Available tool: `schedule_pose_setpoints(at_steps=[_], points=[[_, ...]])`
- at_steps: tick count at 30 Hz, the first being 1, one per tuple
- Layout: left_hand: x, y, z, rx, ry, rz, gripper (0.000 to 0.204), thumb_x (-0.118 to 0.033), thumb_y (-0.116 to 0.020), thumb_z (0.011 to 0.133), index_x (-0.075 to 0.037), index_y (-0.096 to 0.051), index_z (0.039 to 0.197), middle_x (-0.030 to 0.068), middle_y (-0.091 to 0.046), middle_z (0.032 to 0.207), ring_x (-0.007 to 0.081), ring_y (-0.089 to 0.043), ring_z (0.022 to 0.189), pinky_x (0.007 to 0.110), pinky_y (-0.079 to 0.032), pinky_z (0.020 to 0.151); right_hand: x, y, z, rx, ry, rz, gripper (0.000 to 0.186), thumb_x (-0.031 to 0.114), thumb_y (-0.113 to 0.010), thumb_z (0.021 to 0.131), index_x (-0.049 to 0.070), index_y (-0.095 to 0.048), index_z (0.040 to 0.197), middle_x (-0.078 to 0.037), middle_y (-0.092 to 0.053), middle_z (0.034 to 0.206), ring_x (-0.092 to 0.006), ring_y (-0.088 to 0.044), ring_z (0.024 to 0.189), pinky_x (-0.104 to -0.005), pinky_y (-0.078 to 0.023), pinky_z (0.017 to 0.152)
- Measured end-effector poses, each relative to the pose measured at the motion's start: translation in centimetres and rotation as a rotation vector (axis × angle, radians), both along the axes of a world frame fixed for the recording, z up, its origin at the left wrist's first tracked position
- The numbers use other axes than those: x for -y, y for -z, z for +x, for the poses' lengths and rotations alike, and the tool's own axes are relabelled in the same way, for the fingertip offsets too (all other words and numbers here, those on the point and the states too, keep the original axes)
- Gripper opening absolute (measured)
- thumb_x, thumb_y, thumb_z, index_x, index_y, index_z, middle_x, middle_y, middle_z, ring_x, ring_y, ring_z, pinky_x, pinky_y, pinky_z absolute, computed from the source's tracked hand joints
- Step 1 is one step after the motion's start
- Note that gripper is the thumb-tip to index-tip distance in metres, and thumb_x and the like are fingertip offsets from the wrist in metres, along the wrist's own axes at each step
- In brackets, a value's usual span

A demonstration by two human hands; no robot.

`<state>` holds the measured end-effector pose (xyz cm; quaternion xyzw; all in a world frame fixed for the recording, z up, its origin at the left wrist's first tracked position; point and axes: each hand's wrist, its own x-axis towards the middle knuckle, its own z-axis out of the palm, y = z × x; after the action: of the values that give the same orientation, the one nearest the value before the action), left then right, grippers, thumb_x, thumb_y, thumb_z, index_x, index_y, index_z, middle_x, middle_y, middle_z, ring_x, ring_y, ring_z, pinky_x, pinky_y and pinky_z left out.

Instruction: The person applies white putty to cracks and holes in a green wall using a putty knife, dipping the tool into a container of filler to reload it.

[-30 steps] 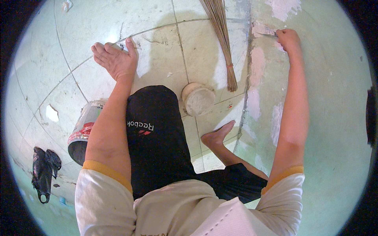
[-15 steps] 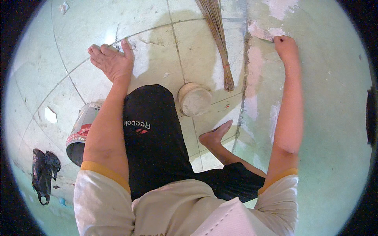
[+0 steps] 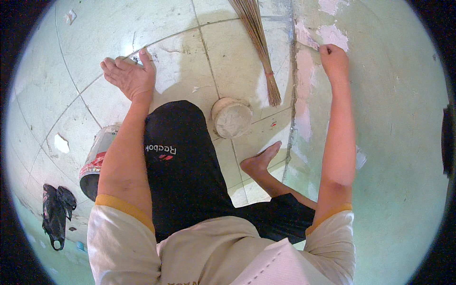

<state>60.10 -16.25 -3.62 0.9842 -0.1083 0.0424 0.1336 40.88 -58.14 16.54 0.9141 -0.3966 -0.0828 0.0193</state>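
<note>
My right hand [image 3: 335,64] is closed in a fist against the pale green wall, low down near where it meets the floor. From the fist a putty knife [image 3: 308,42] juts to the left, its flat blade smeared with pinkish filler and its handle hidden in my fingers. Pink filler patches [image 3: 304,71] lie along the bottom of the wall. My left hand [image 3: 129,76] rests on the tiled floor [image 3: 175,61], fingers spread and thumb out, holding nothing I can see. A small dark mark shows beside its thumb.
A round tub [image 3: 232,118] with a pale top stands before my knee. Beyond it lies a stick broom [image 3: 259,47] along the wall. A paint bucket [image 3: 97,159] lies on its side by my left forearm, with a black plastic bag [image 3: 55,213] farther left.
My right hand has shifted slightly left with the putty knife, and a new pink patch shows on the wall beside it. My left hand stays planted on the floor; the whole view has shifted slightly.
</note>
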Motion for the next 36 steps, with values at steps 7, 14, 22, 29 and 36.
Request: schedule_pose_setpoints(at_steps=[7, 14, 22, 29, 36], points=[[-0.2, -0.1, 0.0, 0.004, 0.013, -0.01, 0.081, -0.056, -0.052, 0.092, 0.014, -0.034, 0.128, 0.0355, -0.024, 0.148, 0.0484, -0.009, 0.147, 0.059, -0.006, 0.119, -0.8, -0.8, -3.1, -0.007, 0.092, 0.002, 0.031, 0.027, -0.057, 0.091, 0.0, -0.072, 0.09, -0.025, -0.069, 0.09, -0.044, -0.067, 0.084, -0.0477, -0.053, 0.077], [0.4, -0.9, -0.1, -0.036, 0.01, -0.032, 0.081, -0.055, -0.053, 0.093, 0.015, -0.034, 0.129, 0.0358, -0.025, 0.148, 0.0488, -0.009, 0.146, 0.059, -0.006, 0.119, -3.7, 2.5, -2.6, 0.246, 0.134, -0.033, 0.033, 0.029, -0.056, 0.095, -0.001, -0.07, 0.099, -0.024, -0.07, 0.091, -0.0438, -0.068, 0.085, -0.0481, -0.053, 0.075], [-0.2, -0.3, -0.1, 0.0, 0.011, 0.009, 0.079, -0.054, -0.054, 0.092, 0.014, -0.035, 0.128, 0.0357, -0.025, 0.148, 0.0485, -0.009, 0.147, 0.06, -0.006, 0.118, -5.9, 1.8, -6.9, 0.32, 0.254, -0.029, 0.033, 0.026, -0.055, 0.097, -0.003, -0.069, 0.102, -0.026, -0.069, 0.098, -0.0416, -0.068, 0.089, -0.0465, -0.053, 0.078], [0.2, -0.3, -0.1, 0.02, 0.024, 0.0, 0.076, -0.052, -0.055, 0.092, 0.012, -0.034, 0.127, 0.0342, -0.026, 0.146, 0.0491, -0.012, 0.144, 0.061, -0.008, 0.117, -6.9, 4.1, -6.3, 0.474, 0.199, -0.014, 0.03, 0.023, -0.055, 0.097, -0.003, -0.069, 0.101, -0.024, -0.07, 0.098, -0.0417, -0.068, 0.091, -0.0456, -0.053, 0.079], [0.2, -0.3, -0.2, 0.078, 0.053, -0.062, 0.076, -0.052, -0.056, 0.092, 0.012, -0.033, 0.127, 0.0341, -0.027, 0.144, 0.0495, -0.013, 0.143, 0.061, -0.009, 0.117, -5.4, 5.0, -4.6, 0.405, 0.293, -0.004, 0.035, 0.028, -0.053, 0.098, -0.001, -0.068, 0.109, -0.026, -0.069, 0.104, -0.0429, -0.067, 0.097, -0.0461, -0.053, 0.084]])
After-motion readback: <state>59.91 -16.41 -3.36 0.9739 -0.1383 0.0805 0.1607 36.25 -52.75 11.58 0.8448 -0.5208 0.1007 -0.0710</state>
